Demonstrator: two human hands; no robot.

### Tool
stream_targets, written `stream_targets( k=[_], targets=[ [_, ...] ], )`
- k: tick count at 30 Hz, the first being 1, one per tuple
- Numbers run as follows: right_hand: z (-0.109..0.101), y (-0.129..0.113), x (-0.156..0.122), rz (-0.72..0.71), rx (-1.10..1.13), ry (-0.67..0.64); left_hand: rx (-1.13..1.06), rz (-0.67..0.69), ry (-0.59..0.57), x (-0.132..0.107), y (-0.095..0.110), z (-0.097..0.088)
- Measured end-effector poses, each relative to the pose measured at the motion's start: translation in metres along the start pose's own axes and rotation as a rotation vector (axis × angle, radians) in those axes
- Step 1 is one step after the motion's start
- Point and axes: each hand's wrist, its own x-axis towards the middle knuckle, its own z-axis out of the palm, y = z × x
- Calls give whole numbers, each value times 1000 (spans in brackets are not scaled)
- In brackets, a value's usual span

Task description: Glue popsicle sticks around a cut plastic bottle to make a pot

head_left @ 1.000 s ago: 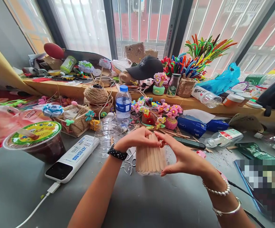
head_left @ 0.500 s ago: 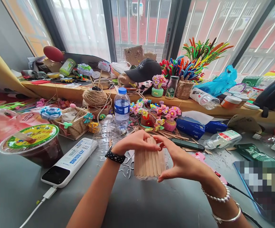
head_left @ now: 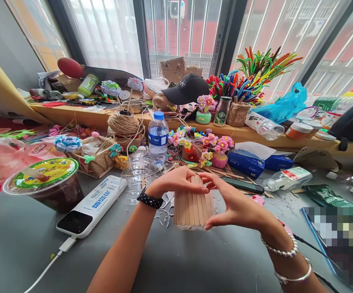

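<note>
A panel of wooden craft sticks (head_left: 191,209) set side by side stands over the grey table, with clear plastic along its right side and lower edge. My left hand (head_left: 181,182) wraps over its upper left part, thumb lying across the sticks. From the right, my right hand (head_left: 236,205) spans the panel, fingertips at the top near my left thumb and thumb at the lower right edge. Scissors (head_left: 169,205) lie partly hidden behind the panel. A pink glue gun (head_left: 258,199), mostly covered by my right hand, rests to the right.
A cut plastic bottle (head_left: 138,171) and a water bottle (head_left: 158,140) stand behind my left hand. To the left are a lidded drink cup (head_left: 46,191) and a white power bank (head_left: 94,207) with a cable. A blurred-out tablet (head_left: 332,240) lies at right. Loose sticks (head_left: 237,175) lie behind.
The view has shifted slightly, so everything sits a little further right. Both hands keep nearly the same hold on the craft-stick panel.
</note>
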Motion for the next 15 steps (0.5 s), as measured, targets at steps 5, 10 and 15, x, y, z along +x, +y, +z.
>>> stream_targets(
  k=[5, 10, 15],
  targets=[
    [1, -2, -1, -11, -53, 22, 4, 16, 5, -1, 2, 0],
    [2, -6, -3, 6, -145, 38, 59, 31, 7, -1, 5, 0],
    [2, -11, -3, 21, -162, 31, 89, 24, 6, 0, 4, 0]
  ],
)
